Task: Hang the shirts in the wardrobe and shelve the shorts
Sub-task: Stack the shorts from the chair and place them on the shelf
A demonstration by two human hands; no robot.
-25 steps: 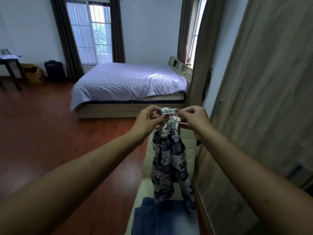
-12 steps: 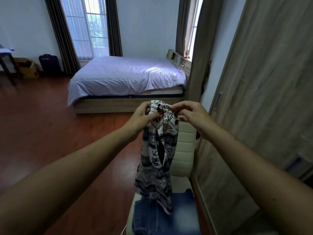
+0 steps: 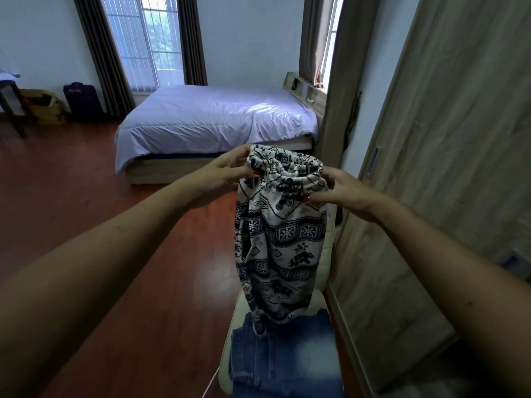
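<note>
Patterned shorts (image 3: 280, 234) held up by the elastic waistband, hanging above folded denim (image 3: 283, 360) on a cream chair (image 3: 323, 262). Left hand (image 3: 227, 170) in a closed grip on the waistband's left end, right hand (image 3: 342, 189) pinching its right end. Wooden wardrobe door (image 3: 448, 156) just to the right; bed (image 3: 212, 119) beyond.

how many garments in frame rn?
2 clearly. Patterned shorts held up by the waistband, left hand and right hand gripping either side. Folded denim item on the cream chair below; more may lie hidden in that pile.
</note>
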